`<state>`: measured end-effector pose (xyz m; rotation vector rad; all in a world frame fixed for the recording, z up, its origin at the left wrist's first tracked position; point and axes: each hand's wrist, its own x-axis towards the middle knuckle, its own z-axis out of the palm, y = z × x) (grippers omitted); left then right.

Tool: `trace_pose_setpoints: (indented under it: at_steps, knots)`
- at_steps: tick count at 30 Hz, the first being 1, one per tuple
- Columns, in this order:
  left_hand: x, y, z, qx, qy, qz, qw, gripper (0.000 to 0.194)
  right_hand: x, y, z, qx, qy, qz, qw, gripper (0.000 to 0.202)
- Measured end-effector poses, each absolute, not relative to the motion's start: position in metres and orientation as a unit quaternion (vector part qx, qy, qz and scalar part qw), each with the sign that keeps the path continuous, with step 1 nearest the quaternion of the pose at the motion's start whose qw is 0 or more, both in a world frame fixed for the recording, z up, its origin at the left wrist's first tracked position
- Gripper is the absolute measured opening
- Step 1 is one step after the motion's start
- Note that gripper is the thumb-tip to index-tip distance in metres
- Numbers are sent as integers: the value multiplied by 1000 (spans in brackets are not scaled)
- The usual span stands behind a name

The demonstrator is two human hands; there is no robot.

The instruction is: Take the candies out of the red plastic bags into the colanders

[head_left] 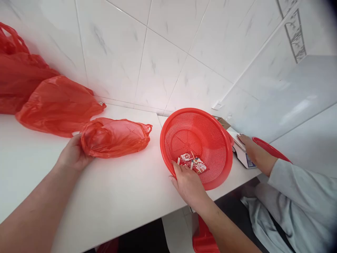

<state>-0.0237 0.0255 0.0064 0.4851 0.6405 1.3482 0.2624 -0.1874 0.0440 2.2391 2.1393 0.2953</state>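
My left hand [75, 154] grips the rim of a small red plastic bag [118, 137] lying on the white table, its mouth facing me. My right hand [188, 181] rests over the near-left rim of a red perforated basket [213, 140], fingers reaching inside. The basket is tilted toward me. Several small red and white packets [193, 163] lie at its bottom, just beyond my right fingertips. Whether my right fingers pinch anything is hard to see.
Larger red bags [60, 105] stand at the left against the tiled wall. Another person's hand [246, 142] rests on a white device [242, 154] at the right, near another red basket rim [271, 149]. A red stool [205, 237] is below the white table [126, 196].
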Motion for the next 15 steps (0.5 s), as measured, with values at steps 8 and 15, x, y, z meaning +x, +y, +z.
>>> trace_pose_setpoints:
  at_steps: [8, 15]
  knots:
    - [-25, 25, 7, 225, 280, 606, 710, 14, 270, -196, 77, 756, 655, 12, -15, 49]
    - [-26, 26, 1, 224, 264, 613, 710, 13, 339, -180, 115, 758, 626, -109, -149, 54]
